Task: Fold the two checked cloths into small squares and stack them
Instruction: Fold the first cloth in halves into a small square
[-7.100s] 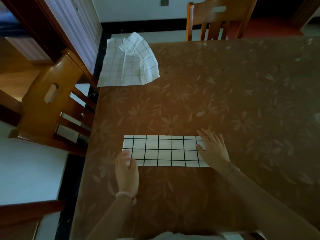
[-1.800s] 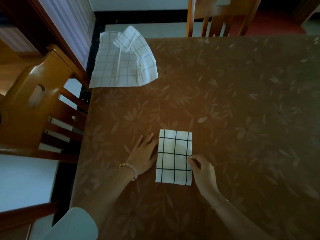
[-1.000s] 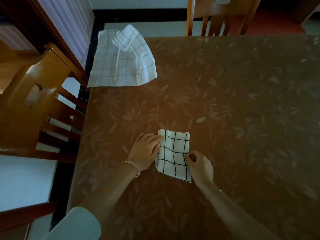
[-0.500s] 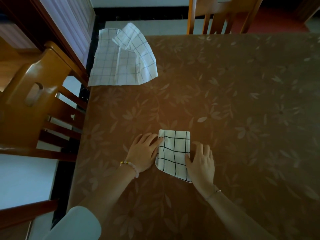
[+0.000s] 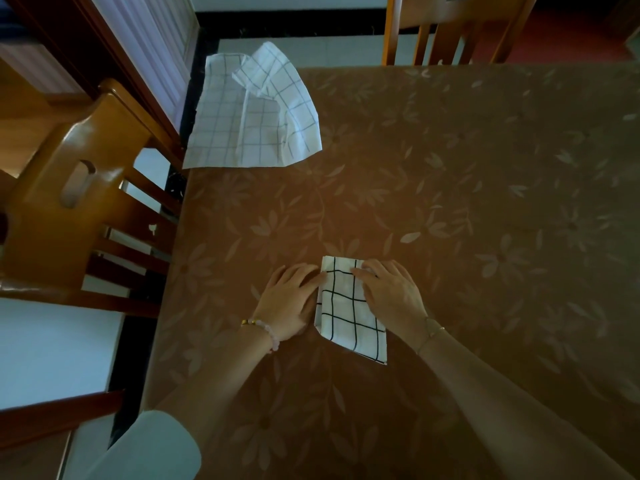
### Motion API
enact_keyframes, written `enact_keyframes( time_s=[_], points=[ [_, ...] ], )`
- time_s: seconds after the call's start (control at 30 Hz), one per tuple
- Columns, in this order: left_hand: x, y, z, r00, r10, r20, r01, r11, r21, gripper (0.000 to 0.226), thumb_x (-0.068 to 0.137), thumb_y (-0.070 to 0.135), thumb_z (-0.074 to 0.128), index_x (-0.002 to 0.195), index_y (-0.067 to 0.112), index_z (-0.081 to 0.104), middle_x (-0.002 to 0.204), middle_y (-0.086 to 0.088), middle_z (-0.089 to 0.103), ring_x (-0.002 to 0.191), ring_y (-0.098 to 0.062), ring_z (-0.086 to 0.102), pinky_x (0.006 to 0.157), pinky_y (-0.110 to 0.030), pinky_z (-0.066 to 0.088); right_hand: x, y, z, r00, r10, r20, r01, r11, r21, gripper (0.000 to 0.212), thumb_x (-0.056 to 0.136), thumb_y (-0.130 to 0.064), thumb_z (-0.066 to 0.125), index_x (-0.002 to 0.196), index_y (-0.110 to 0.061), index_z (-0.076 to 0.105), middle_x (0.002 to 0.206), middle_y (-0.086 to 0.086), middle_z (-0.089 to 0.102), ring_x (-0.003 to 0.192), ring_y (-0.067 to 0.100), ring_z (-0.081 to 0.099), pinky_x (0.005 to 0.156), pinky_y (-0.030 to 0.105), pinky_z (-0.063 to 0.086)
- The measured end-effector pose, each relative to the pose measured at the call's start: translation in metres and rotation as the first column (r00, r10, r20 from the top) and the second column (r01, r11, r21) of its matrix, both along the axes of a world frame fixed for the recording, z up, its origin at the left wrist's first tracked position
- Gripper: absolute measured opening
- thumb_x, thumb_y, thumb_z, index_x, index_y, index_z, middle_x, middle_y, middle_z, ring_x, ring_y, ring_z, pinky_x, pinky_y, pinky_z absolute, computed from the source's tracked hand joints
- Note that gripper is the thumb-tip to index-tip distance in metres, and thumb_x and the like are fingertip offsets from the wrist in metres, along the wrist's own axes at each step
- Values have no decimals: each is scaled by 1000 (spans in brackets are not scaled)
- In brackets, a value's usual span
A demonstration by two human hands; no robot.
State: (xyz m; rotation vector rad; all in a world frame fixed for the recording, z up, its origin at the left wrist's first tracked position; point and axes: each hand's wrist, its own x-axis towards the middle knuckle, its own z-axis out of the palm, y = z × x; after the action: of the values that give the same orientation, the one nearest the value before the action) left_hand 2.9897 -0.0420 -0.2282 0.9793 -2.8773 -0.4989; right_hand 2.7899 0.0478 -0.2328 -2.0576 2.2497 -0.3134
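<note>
At the far left stands a glossy wooden chair [image 5: 69,202] with a slotted handhold in its top rail and flat slats below. A pale sleeve [image 5: 149,448] shows at the bottom edge. On the far left corner of the worktop [image 5: 502,209], which is covered in a smooth brown sheet printed with pale flowers and leaves, lies the loose checked cloth [image 5: 249,112]. It is thin white fabric with a fine grey grid, spread open but rumpled, one corner flopped back over itself and its left edge overhanging the corner. Nearer, the left hand [image 5: 289,299] rests palm down on the worktop with a beaded bracelet [image 5: 266,332] at the wrist. Its fingers [image 5: 304,273] lie straight and close together, their tips touching the left edge of the folded checked cloth [image 5: 346,317]. This cloth is a small upright rectangle, white with a bold black grid, layered and slightly skewed at its near end, well apart from the loose cloth. The right hand [image 5: 391,296] lies on the folded cloth's far right part, fingers [image 5: 367,271] slightly spread and pressing flat on the fabric, a thin chain bracelet [image 5: 429,336] on the wrist. Beyond the worktop's far edge is a second wooden chair [image 5: 450,32].
</note>
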Motion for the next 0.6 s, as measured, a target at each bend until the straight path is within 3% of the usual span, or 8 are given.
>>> enact_keyframes(
  time_s=[0.1, 0.17, 0.23, 0.33, 0.47, 0.53, 0.6],
  points=[
    [7, 14, 15, 926, 331, -180, -276, 922, 271, 32, 90, 6, 45, 116, 16, 61, 113, 2, 57, 97, -14, 57, 88, -26, 46, -4, -2, 0, 1000, 15, 1, -15, 1000, 3, 41, 76, -5, 67, 113, -22, 65, 105, -4, 61, 94, 19, 59, 94, 43, 47],
    [13, 26, 31, 847, 512, -142, -351, 740, 574, 34, 90, 1, 41, 101, 23, 64, 94, 2, 62, 79, -14, 61, 76, -26, 49, -6, -2, 1, 1000, 17, -7, -17, 1000, -1, 43, 72, -2, 69, 110, -21, 67, 104, -3, 62, 91, 20, 60, 93, 43, 48],
    [18, 35, 41, 819, 574, -12, -340, 501, 796, 42, 92, 0, 36, 92, 32, 64, 74, -1, 63, 65, -15, 60, 65, -29, 51, -6, -2, 2, 1000, 28, -7, -28, 1000, 5, 42, 72, -1, 68, 109, -20, 68, 102, -2, 61, 89, 20, 59, 91, 43, 49],
    [22, 44, 46, 869, 479, 127, -320, 346, 882, 40, 94, 0, 36, 93, 32, 60, 64, 0, 59, 55, -9, 56, 53, -23, 48, -6, -3, 5, 1000, 26, 13, -27, 998, 51, 41, 77, 0, 62, 113, -20, 66, 104, -1, 59, 91, 22, 58, 95, 46, 45],
    [16, 54, 50, 858, 438, 270, -364, 145, 920, 31, 91, -5, 36, 105, 22, 43, 68, -7, 57, 58, -17, 55, 55, -29, 49, -7, -4, 14, 999, 26, 46, -32, 991, 133, 45, 83, 1, 53, 121, -21, 61, 114, -1, 57, 102, 24, 54, 103, 46, 35],
    [18, 55, 44, 846, 415, 334, -420, 133, 898, 28, 91, -5, 38, 112, 12, 46, 72, -12, 56, 64, -24, 54, 63, -38, 49, -8, -6, 17, 998, 21, 66, -35, 978, 206, 48, 87, -1, 46, 128, -25, 55, 122, -4, 52, 111, 20, 48, 109, 45, 27],
    [27, 57, 42, 842, 372, 391, -472, 157, 868, 33, 91, -2, 40, 122, -12, 45, 77, -17, 56, 71, -31, 55, 77, -51, 50, -7, -7, 20, 997, 10, 74, -28, 968, 247, 51, 89, -2, 42, 132, -28, 50, 126, -7, 49, 116, 18, 45, 112, 45, 22]
  ],
)
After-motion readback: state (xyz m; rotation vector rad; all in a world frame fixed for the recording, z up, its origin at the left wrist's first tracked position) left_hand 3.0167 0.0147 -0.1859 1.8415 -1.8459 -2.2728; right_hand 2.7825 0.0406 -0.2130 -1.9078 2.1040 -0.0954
